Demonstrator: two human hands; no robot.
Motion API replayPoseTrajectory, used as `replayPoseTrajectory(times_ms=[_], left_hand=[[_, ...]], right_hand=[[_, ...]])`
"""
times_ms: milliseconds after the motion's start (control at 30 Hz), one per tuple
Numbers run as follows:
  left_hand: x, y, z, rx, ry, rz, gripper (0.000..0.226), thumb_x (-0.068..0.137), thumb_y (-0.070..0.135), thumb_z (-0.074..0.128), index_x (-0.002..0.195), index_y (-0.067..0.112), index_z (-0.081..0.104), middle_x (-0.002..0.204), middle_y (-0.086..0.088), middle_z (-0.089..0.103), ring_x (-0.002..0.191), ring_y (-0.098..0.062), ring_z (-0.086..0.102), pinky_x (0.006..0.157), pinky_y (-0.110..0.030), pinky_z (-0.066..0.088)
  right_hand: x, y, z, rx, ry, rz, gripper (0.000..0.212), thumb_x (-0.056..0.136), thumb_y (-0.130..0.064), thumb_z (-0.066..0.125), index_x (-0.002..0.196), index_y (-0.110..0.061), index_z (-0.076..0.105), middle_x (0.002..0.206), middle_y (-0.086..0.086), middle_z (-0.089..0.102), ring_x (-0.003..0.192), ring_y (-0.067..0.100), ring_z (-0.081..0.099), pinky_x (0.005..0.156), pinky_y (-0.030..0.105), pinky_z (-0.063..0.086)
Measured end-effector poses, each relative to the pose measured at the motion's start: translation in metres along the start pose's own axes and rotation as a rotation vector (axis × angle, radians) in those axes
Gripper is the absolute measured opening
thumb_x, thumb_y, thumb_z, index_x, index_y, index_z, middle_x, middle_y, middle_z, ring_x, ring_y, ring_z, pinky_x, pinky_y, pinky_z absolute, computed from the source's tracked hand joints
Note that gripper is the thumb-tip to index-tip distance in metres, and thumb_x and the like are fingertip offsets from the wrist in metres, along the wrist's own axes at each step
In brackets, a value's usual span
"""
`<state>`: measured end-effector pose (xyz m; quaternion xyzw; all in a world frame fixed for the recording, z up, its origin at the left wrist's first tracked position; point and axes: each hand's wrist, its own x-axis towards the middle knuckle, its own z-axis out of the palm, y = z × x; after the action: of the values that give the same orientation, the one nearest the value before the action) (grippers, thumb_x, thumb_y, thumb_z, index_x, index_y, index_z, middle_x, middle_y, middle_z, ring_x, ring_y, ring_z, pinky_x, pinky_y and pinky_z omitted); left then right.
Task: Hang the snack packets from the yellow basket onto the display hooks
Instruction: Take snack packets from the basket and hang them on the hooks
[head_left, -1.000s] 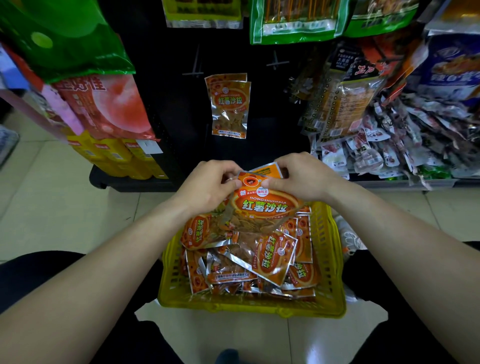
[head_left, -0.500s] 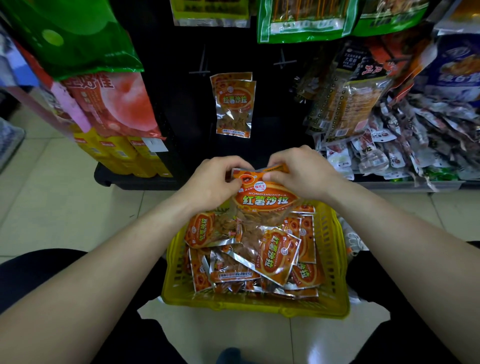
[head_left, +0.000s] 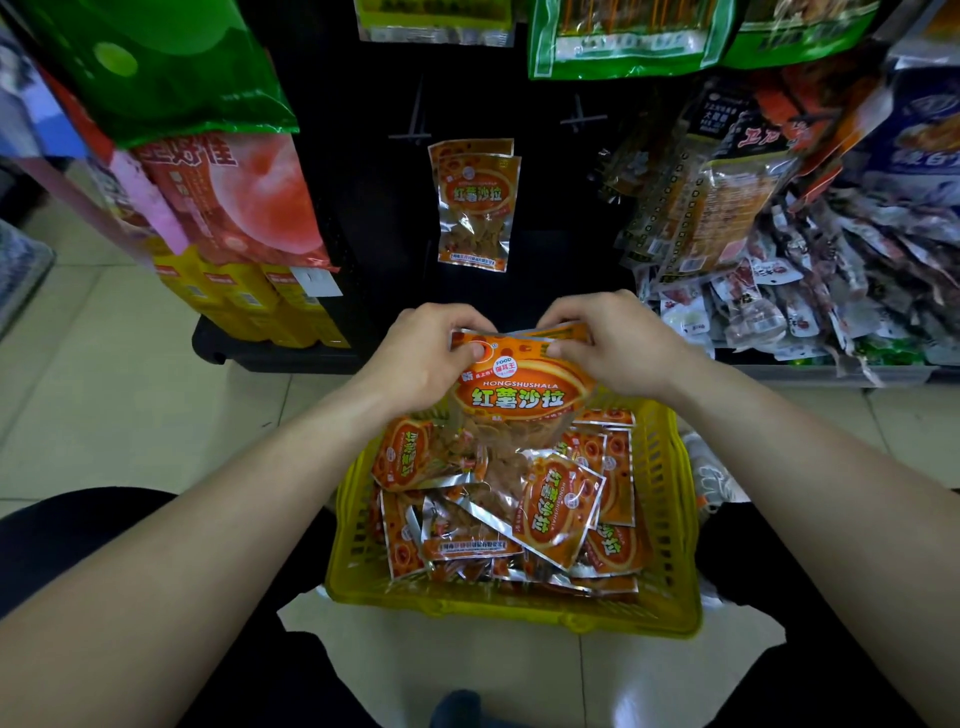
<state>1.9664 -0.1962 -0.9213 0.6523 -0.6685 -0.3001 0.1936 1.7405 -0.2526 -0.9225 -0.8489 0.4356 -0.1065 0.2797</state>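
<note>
Higher now: glossy orange packet (head_left: 519, 400), top edge in pinch grip of left hand (head_left: 423, 364), right hand (head_left: 618, 348).

**Head view.** We hold one orange snack packet (head_left: 519, 395) by its top edge above the yellow basket (head_left: 670, 519). Our left hand (head_left: 421, 358) pinches the upper left corner and our right hand (head_left: 618, 348) the upper right, fingers (head_left: 558, 349) curled over the seal. The printed face is turned toward us, and the lower end lies against the heap of like packets (head_left: 550, 512) in the basket. The basket stands on the tiled floor (head_left: 104, 389) between our dark-clad legs. Ahead, two matching packets (head_left: 475, 208) hang one behind the other on the black display panel (head_left: 363, 208). Hooks (head_left: 415, 122) project above them, left and right. Other bagged goods (head_left: 779, 260) crowd the right-hand shelf.
</note>
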Motion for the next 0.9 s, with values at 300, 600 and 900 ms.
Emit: replayPoseTrajectory(times_ms=[300,600,900], left_hand=[[-0.0001,-0.0010,0.0018,-0.079,0.002,0.059,0.029,0.095,0.013,0.064,0.115,0.034,0.067,0.101,0.019,0.065,0.094,0.005,0.060,0.072,-0.011,0.048],[0.0005,-0.0030,0.0067,-0.066,0.046,0.084,0.019,0.094,0.030,0.065,0.113,0.031,0.071,0.094,0.020,0.065,0.088,0.004,0.062,0.069,-0.011,0.047],[-0.0001,-0.0009,0.0067,-0.076,0.056,0.064,0.016,0.093,0.026,0.067,0.094,0.042,0.066,0.083,0.021,0.065,0.080,0.005,0.064,0.063,-0.010,0.046]], right_hand=[[0.0020,0.0000,0.0011,-0.007,0.063,0.041,0.020,0.097,-0.038,0.057,0.093,-0.023,0.070,0.094,-0.001,0.072,0.086,0.015,0.065,0.074,0.031,0.051],[0.0002,-0.0032,0.0034,-0.016,0.066,0.034,0.020,0.098,-0.040,0.056,0.094,-0.024,0.068,0.094,0.000,0.072,0.085,0.016,0.066,0.070,0.030,0.050],[0.0012,-0.0034,0.0052,-0.023,0.060,0.026,0.015,0.097,-0.040,0.058,0.088,-0.030,0.064,0.089,-0.005,0.068,0.084,0.014,0.063,0.068,0.028,0.045]])
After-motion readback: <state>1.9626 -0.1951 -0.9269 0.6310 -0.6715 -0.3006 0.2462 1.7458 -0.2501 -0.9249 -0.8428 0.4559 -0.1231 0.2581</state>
